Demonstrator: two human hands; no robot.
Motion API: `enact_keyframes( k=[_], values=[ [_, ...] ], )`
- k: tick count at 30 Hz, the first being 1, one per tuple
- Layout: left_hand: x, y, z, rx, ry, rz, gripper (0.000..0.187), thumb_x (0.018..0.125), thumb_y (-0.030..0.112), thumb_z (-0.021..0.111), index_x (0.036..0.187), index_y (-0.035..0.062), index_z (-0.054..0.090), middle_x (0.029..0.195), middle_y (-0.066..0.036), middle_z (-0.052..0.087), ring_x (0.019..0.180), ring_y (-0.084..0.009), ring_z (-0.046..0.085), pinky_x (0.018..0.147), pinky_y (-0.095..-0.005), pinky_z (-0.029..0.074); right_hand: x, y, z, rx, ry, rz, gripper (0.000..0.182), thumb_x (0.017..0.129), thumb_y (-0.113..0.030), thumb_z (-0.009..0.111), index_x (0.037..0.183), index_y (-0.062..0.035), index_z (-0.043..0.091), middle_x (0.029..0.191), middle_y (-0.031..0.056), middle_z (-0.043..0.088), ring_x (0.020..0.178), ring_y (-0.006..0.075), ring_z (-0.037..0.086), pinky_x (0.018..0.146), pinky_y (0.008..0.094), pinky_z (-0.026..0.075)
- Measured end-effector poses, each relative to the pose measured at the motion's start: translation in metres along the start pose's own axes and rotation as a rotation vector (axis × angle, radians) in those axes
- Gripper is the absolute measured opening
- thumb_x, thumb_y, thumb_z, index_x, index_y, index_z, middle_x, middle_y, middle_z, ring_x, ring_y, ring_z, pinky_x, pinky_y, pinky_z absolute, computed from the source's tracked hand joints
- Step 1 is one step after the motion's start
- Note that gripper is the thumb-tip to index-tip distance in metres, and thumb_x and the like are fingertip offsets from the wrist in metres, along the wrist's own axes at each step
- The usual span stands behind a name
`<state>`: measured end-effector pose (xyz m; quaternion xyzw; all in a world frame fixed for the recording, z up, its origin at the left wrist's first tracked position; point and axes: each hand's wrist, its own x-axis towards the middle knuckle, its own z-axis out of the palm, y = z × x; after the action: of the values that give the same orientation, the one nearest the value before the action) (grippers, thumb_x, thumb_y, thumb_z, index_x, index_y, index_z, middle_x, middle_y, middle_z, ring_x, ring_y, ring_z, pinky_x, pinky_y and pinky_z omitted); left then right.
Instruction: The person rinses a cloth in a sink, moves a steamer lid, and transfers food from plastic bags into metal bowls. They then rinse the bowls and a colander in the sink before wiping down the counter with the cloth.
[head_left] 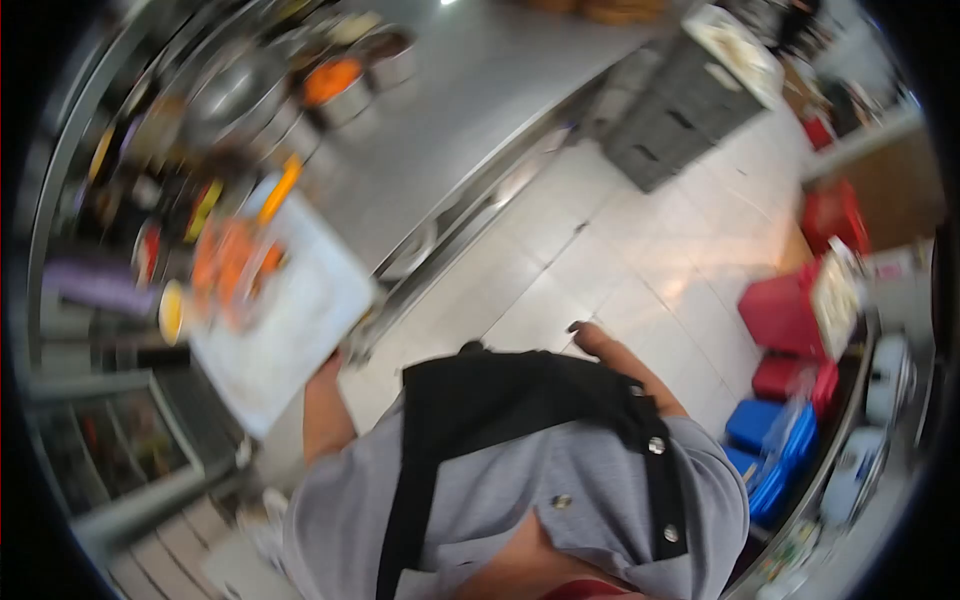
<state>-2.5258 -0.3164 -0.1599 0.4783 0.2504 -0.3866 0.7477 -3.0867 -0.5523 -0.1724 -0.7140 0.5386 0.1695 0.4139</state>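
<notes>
Grey short-sleeved jacket (560, 480) with round metal snap buttons (656, 445) — black apron (480, 400) over the chest, strap running down.

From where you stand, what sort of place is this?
Most likely a commercial kitchen: a long steel counter, metal pots of food, a white cutting board with orange pieces, and stacked plastic crates on the tiled floor.

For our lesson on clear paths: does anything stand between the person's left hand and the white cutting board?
Nothing visible does. The left hand already reaches the near edge of the white cutting board; blur hides whether it grips.
</notes>
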Motion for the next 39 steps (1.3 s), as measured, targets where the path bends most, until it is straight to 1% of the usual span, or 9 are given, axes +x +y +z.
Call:
enact_keyframes(
  k=[13,18,21,23,26,29,33,34,39],
  values=[
    [-0.038,-0.132,0.089,1.301,0.275,0.204,0.028,0.084,0.031,0.052,0.100,0.0087,0.057,0.088,-0.009,0.062,0.077,-0.0254,0.059,0.066,-0.0392,0.048,0.007,0.201,-0.086,0.018,0.010,0.205,0.037,0.071,-0.013,0.054,0.106,-0.0079,0.062,0.107,0.0145,0.060,0.102,0.0289,0.055,0.087,0.0359,0.044],
    [-0.053,-0.253,0.185,1.949,-0.320,0.116,0.027,0.085,0.029,0.052,0.102,0.0089,0.057,0.090,-0.008,0.061,0.078,-0.0249,0.059,0.067,-0.0390,0.048,0.013,0.264,-0.159,0.042,0.025,0.150,0.031,0.069,-0.014,0.056,0.099,-0.0082,0.064,0.092,0.0124,0.064,0.082,0.0243,0.061,0.071,0.0351,0.049],
    [-0.109,-0.304,0.276,1.713,-1.537,0.566,0.027,0.086,0.028,0.051,0.104,0.0090,0.057,0.092,-0.008,0.061,0.079,-0.0245,0.059,0.068,-0.0389,0.048,0.015,0.296,-0.216,0.130,0.075,0.129,0.027,0.069,-0.017,0.057,0.093,-0.0081,0.065,0.074,0.0093,0.064,0.056,0.0192,0.060,0.052,0.0330,0.049],
    [-0.070,-0.376,0.333,2.132,-1.022,-0.197,0.029,0.084,0.028,0.053,0.104,0.0066,0.058,0.090,-0.008,0.061,0.078,-0.0240,0.058,0.071,-0.0376,0.045,0.010,0.307,-0.261,0.451,0.289,0.139,0.023,0.070,-0.018,0.058,0.088,-0.0060,0.063,0.072,0.0112,0.063,0.055,0.0191,0.059,0.052,0.0321,0.049],
    [-0.066,-0.432,0.383,1.952,-0.593,-0.246,0.027,0.082,0.030,0.055,0.088,0.0047,0.063,0.084,-0.009,0.062,0.074,-0.0206,0.059,0.067,-0.0335,0.046,0.025,0.358,-0.295,0.716,0.521,0.136,0.021,0.071,-0.019,0.058,0.086,-0.0040,0.062,0.069,0.0122,0.061,0.055,0.0186,0.058,0.052,0.0322,0.049],
    [-0.139,-0.471,0.501,2.346,-0.966,0.092,0.029,0.075,0.030,0.056,0.081,0.0027,0.063,0.078,-0.011,0.063,0.070,-0.0189,0.059,0.062,-0.0328,0.047,0.028,0.434,-0.292,0.462,0.681,0.235,0.023,0.072,-0.020,0.056,0.085,-0.0020,0.062,0.075,0.0179,0.063,0.068,0.0291,0.061,0.063,0.0386,0.049],
    [-0.124,-0.580,0.602,2.289,-1.156,0.604,0.028,0.071,0.028,0.054,0.077,0.0020,0.061,0.073,-0.015,0.062,0.070,-0.0276,0.060,0.064,-0.0372,0.047,-0.044,0.504,-0.268,0.237,0.320,0.562,0.020,0.070,-0.016,0.057,0.081,-0.0032,0.067,0.090,0.0195,0.063,0.084,0.0335,0.061,0.074,0.0401,0.048],
    [-0.137,-0.611,0.631,2.193,-1.188,0.755,0.028,0.071,0.028,0.053,0.075,0.0017,0.060,0.072,-0.016,0.062,0.071,-0.0300,0.060,0.065,-0.0378,0.047,0.008,0.609,-0.168,0.085,0.115,0.603,0.020,0.070,-0.015,0.057,0.082,-0.0039,0.067,0.091,0.0190,0.063,0.085,0.0327,0.061,0.074,0.0398,0.049],
    [-0.275,-0.737,0.782,2.011,-1.747,0.598,0.028,0.078,0.028,0.054,0.075,0.0008,0.059,0.076,-0.014,0.061,0.072,-0.0266,0.058,0.066,-0.0356,0.045,-0.107,0.592,-0.195,0.506,0.265,0.822,0.020,0.071,-0.018,0.056,0.080,-0.0036,0.067,0.087,0.0194,0.063,0.083,0.0321,0.061,0.072,0.0399,0.049]
  ],
)
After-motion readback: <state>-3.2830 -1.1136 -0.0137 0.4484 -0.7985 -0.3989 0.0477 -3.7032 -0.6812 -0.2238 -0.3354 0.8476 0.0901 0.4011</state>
